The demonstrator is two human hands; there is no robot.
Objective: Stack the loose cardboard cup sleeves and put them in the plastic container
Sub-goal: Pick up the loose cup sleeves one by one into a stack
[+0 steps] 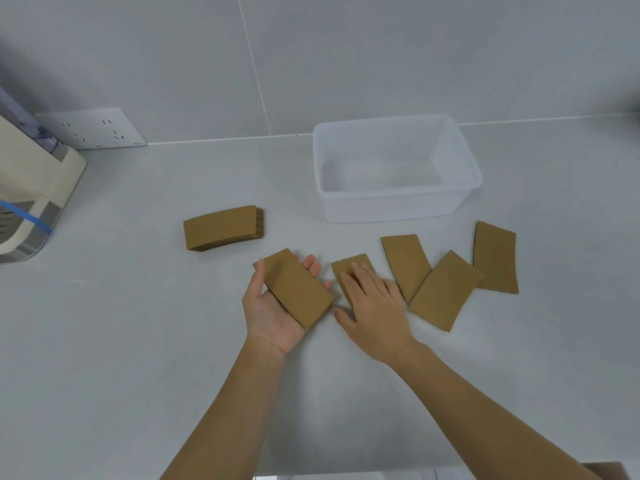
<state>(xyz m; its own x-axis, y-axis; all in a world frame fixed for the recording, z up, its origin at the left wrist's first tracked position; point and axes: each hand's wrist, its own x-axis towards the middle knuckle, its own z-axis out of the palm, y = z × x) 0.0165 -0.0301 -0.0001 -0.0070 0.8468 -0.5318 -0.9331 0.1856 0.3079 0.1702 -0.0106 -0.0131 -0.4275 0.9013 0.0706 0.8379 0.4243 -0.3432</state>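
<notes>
Head view: left hand [277, 306] palm up, fingers [308, 263] loosely spread, thumb clamping a held sleeve [298, 289] flat on the palm; might be more than one in that grip, can't tell. Right hand [374, 306] palm down, fingers [353, 277] spread flat and pressing the next sleeve [348, 268] on the tabletop [138, 323], no pinch visible. Three loose sleeves lie to the right: one upright-ish [405, 266], one angled [445, 291] overlapping its lower edge, a far one [497, 258] just beside those. A finished sleeve stack [223, 227] sits apart to the left. Step in hand, as I read it: collect the pressed sleeve onto the held one. To do it well, slide it toward the left palm, get a fingertip under one edge, match the curved edges and the same facing, then square up under the thumb before taking another. Plastic container [398, 202] stands behind the loose sleeves, open top, translucent white, looks empty; nothing loaded yet. Wall socket [91, 128] and an appliance [31, 188] at far left, not involved.
</notes>
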